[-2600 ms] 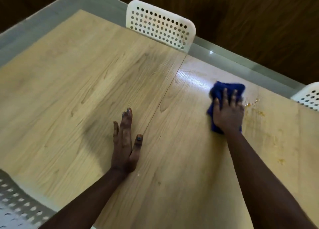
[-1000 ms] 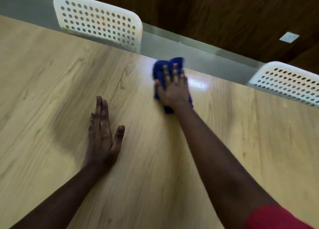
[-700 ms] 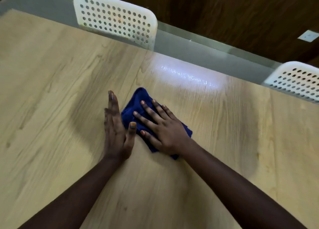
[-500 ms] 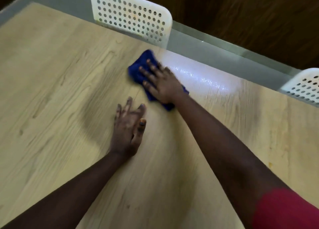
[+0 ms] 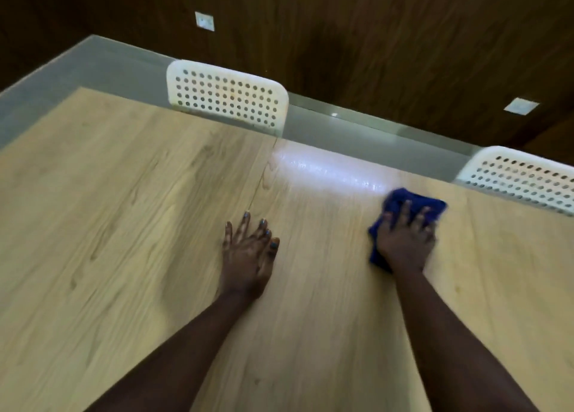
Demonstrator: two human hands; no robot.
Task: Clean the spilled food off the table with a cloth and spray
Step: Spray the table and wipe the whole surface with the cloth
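Right hand presses the blue cloth flat near the counter's far edge — left hand rests flat, fingers extended.

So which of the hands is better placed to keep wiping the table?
The right hand. It already presses flat on the blue cloth, out toward the far edge of the table. The left hand lies flat on bare wood, apart from the cloth, probably bracing.

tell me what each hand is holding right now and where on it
The right hand presses flat on top of the blue cloth, fingers spread, not gripping it. The left hand rests flat on the table, holding nothing.
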